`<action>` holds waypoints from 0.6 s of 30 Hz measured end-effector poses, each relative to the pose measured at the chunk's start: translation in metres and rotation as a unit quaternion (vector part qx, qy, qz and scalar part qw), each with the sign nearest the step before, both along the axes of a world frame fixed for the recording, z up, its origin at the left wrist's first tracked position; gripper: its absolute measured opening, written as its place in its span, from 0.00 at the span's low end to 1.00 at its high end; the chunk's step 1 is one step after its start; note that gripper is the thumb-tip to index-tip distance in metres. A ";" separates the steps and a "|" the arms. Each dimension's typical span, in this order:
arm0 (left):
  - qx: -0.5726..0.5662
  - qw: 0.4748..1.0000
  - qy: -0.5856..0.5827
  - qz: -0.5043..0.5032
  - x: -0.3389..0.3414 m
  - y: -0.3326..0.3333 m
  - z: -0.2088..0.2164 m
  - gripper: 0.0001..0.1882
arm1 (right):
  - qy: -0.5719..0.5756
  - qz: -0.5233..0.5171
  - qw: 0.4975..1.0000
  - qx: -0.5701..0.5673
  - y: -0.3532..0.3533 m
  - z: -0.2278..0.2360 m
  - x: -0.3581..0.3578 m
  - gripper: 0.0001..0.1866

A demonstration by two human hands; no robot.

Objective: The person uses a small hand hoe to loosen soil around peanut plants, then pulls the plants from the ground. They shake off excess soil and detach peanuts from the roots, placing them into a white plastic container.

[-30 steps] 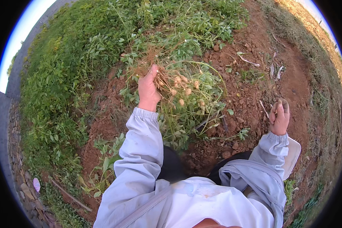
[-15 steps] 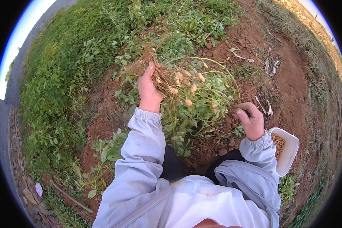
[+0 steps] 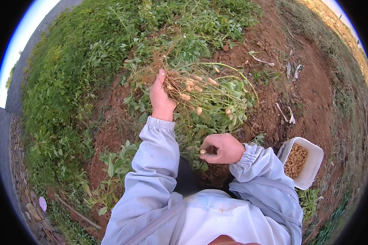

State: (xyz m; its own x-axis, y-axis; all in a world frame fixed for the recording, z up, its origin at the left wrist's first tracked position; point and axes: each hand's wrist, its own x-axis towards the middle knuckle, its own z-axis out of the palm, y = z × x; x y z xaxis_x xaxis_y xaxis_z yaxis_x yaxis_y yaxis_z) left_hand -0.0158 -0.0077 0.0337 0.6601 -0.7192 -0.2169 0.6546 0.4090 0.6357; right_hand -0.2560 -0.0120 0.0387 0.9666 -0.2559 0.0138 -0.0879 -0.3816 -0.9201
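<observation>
My left hand (image 3: pixel 162 98) is closed around the root end of an uprooted peanut plant (image 3: pixel 229 92). Several pale peanut pods (image 3: pixel 190 84) hang among its roots and stems to the right of that hand, and its leafy part trails down toward my knees. Below the pods, my right hand (image 3: pixel 223 148) pinches a single peanut (image 3: pixel 203 151) between thumb and fingers, apart from the plant's roots. To the right of my right forearm stands a white plastic tub (image 3: pixel 313 163), partly filled with loose peanuts (image 3: pixel 296 161).
Dense green plants (image 3: pixel 61 90) cover the ground on the left and ahead. Reddish bare soil (image 3: pixel 315 98) runs along the right, with dry white husks (image 3: pixel 291 115) lying on it. A thin stick (image 3: pixel 78 212) and a row of stones (image 3: pixel 30 208) lie at lower left.
My right hand has swung from beside the tub leftward and nearer my body, and now shows a peanut in its fingers. More of the tub is uncovered. My left hand stays nearly still.
</observation>
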 end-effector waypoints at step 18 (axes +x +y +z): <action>-0.017 0.994 -0.058 -0.086 -0.005 0.005 -0.011 0.13 | 0.070 -0.207 0.976 -0.020 -0.131 -0.002 0.040 0.18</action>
State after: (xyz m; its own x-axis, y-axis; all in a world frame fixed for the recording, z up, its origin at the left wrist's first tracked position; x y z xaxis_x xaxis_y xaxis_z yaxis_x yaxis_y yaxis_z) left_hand -0.0206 -0.0031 0.0230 0.5454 -0.8296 -0.1194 0.6397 0.3199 0.6989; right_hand -0.2158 -0.1426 0.0367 0.7739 -0.6263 -0.0937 -0.3659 -0.3216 -0.8733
